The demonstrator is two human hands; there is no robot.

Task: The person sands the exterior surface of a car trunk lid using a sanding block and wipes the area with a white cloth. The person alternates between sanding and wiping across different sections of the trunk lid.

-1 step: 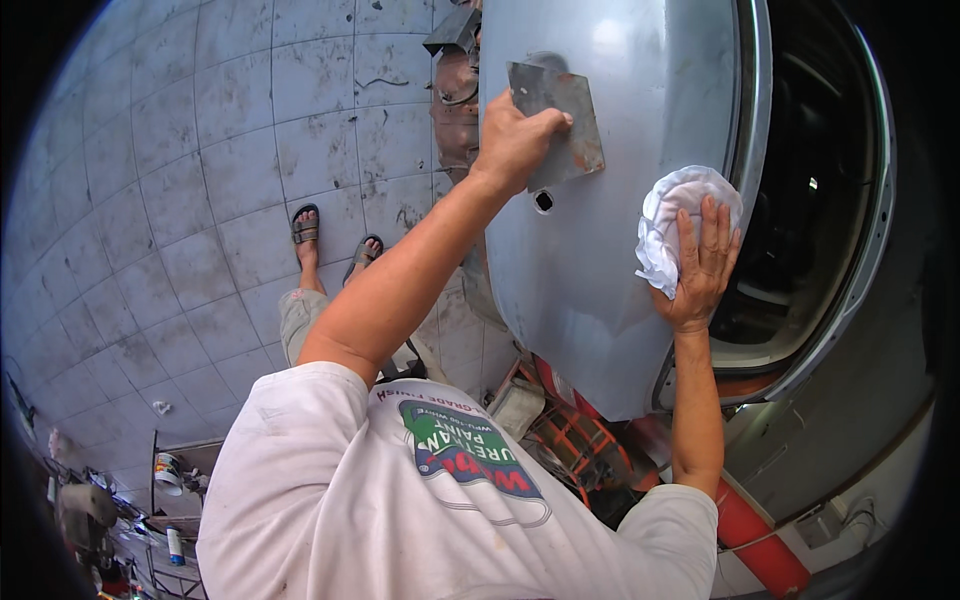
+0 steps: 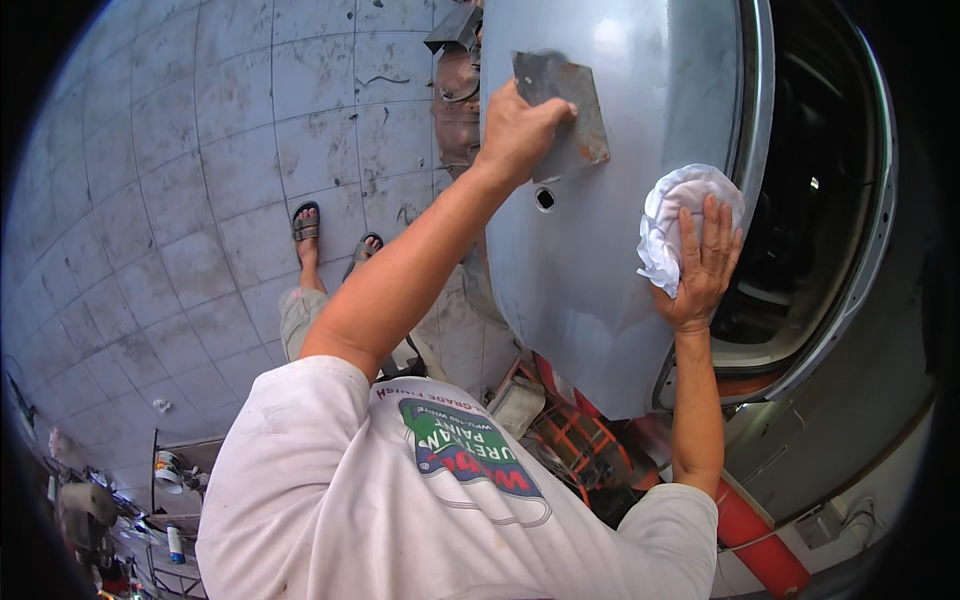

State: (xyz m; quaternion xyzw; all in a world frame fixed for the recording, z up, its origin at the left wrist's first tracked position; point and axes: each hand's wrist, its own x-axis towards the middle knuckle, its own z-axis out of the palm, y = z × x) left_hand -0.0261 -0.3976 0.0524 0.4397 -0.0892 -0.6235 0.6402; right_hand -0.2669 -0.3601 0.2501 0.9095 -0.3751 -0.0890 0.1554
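My left hand (image 2: 522, 132) grips a thin grey rectangular plate (image 2: 580, 125) with rusty-brown specks, its thumb lying over the top face. The plate is over a silver-grey car body panel (image 2: 600, 260), just beyond a small dark hole (image 2: 544, 199); whether its edge touches the metal, I cannot tell. Closer to the window opening, my right hand (image 2: 702, 262) lies flat with its fingers stretched out. Under those fingers a rumpled, rounded white cloth (image 2: 665, 215) rests against the panel. The right thumb is hidden.
A dark window opening (image 2: 800, 200) borders the panel on the right. Near its lower end are an orange metal frame (image 2: 580, 450) and a red cylinder (image 2: 760, 550). Stained floor tiles (image 2: 230, 150) spread to the left; a cluttered rack (image 2: 170, 500) is at lower left.
My left hand and the plate have shifted slightly away from me and to the right, now a little farther from the hole. My right hand stays on the cloth.
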